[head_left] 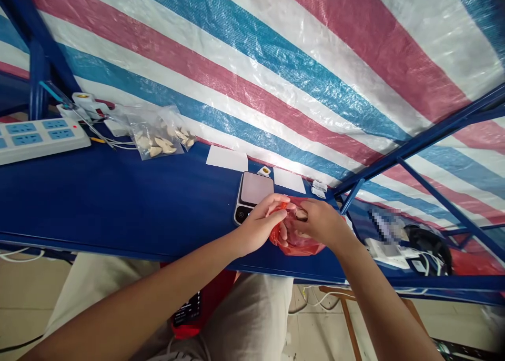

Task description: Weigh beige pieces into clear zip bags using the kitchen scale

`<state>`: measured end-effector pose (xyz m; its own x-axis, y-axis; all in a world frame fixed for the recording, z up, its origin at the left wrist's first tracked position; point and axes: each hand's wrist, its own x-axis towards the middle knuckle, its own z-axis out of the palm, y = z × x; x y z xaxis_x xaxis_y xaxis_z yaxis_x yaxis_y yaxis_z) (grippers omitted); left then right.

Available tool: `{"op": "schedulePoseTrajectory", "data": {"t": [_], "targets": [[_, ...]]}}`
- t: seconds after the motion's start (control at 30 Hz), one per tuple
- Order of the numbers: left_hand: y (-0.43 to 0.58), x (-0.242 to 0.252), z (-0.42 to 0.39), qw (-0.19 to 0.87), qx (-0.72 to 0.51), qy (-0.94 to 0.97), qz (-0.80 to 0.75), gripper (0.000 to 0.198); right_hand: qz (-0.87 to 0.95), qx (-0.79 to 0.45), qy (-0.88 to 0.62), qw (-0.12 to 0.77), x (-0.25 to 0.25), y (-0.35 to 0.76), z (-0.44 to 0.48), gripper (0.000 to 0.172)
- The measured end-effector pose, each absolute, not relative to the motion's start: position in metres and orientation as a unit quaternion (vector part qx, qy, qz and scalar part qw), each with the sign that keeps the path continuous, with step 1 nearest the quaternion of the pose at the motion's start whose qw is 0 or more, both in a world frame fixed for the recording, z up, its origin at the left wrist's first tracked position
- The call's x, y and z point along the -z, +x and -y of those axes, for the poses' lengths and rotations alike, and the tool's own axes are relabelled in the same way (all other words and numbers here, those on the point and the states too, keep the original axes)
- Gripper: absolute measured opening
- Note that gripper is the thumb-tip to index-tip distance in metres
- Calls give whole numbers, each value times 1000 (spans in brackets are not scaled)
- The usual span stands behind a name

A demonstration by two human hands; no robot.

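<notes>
A small red plastic bag point(296, 241) lies at the front edge of the blue table point(118, 203). My left hand point(260, 223) pinches the bag's mouth at its left side. My right hand point(321, 223) is closed at the bag's right side, its fingertips gripping a small pale piece point(301, 212) at the opening. A small digital scale point(253, 194) with a silver platform sits just behind my left hand.
Clear bags of pale pieces point(160, 134) lie at the back left beside a white power strip point(39, 138) and a tape dispenser point(89, 104). White paper slips point(228, 158) lie behind the scale. A striped tarp point(276, 61) hangs behind. A red device point(197, 311) rests on my lap.
</notes>
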<state>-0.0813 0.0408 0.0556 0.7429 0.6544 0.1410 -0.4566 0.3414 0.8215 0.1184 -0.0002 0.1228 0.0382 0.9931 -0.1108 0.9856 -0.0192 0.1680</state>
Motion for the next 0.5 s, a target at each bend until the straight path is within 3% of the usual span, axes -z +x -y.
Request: {"op": "schedulePoseTrajectory", "data": {"t": [0.37, 0.5], "targets": [[-86, -60, -48, 809, -341, 457, -141, 32, -743, -35, 664, 69, -110, 134, -6, 41], [-85, -60, -49, 808, -342, 459, -140, 34, -731, -63, 677, 57, -106, 137, -7, 38]]}}
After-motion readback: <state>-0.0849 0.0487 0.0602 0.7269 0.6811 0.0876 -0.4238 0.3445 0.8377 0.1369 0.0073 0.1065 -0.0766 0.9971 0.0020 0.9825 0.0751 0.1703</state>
